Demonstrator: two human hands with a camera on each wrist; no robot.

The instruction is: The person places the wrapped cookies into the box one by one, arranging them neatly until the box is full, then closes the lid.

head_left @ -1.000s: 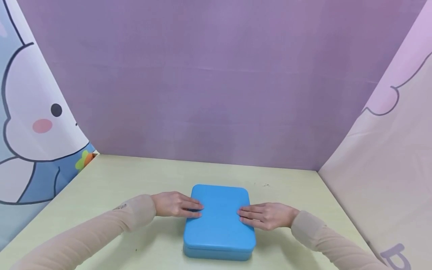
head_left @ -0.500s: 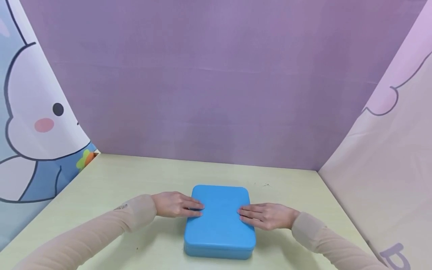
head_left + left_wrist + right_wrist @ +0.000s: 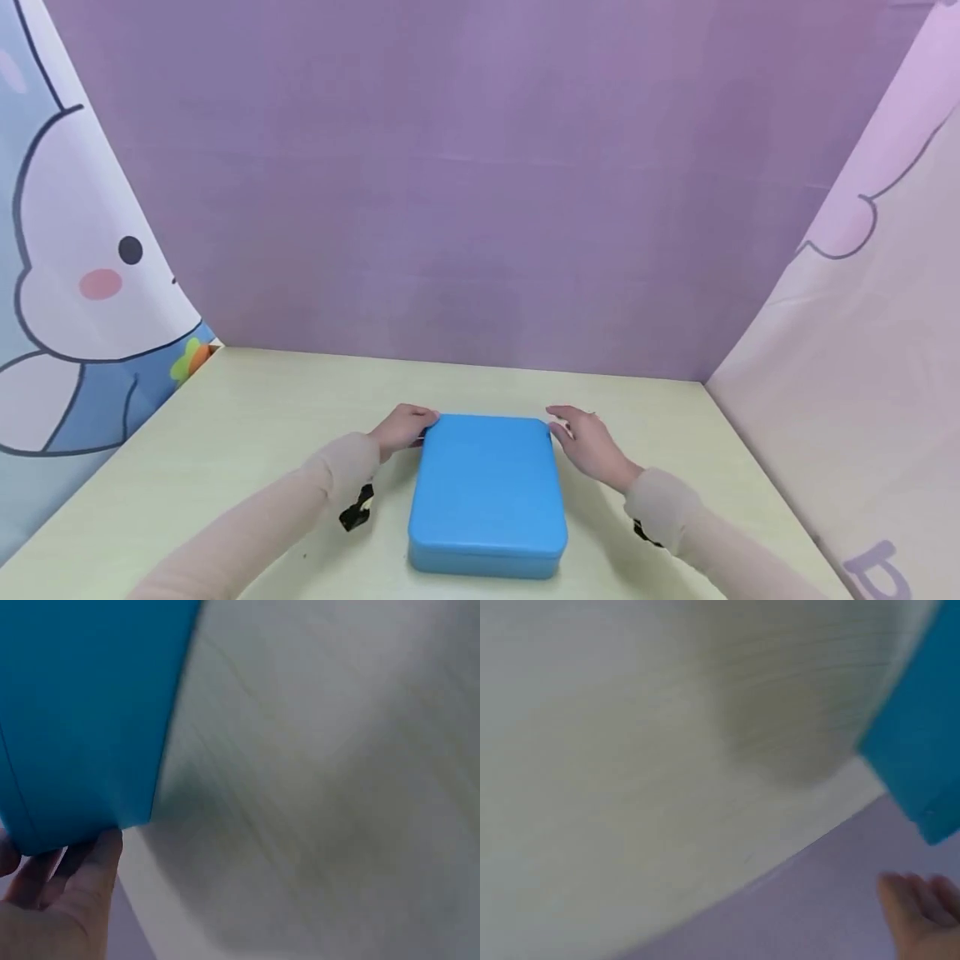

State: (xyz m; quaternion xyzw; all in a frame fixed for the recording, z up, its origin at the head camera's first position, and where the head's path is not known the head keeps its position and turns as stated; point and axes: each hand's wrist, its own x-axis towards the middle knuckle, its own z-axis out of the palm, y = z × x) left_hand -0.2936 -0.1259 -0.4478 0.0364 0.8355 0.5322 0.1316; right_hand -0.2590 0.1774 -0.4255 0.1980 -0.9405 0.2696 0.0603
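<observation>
A blue lidded box [image 3: 487, 483] with rounded corners lies closed on the table, its short side toward me. My left hand [image 3: 402, 427] grips its far left corner. In the left wrist view, the fingers [image 3: 90, 877] bend against the far end of the box [image 3: 82, 727], while the thumb sits at the lid edge. My right hand [image 3: 592, 446] is beside the far right corner, thumb and fingers spread apart. The right wrist view shows a gap between that hand [image 3: 922, 915] and the box corner [image 3: 922, 750].
The pale yellow-green table [image 3: 300, 392] ends at a purple backdrop [image 3: 465, 208]. A cartoon-printed cloth [image 3: 67, 292] hangs on the left and a pale printed cloth [image 3: 877, 350] on the right. Black straps [image 3: 356, 508] show under the sleeves.
Both hands have left the top of the lid and moved away from me to the far corners. The left now grips its corner; the right is off the box. The box stays in place.
</observation>
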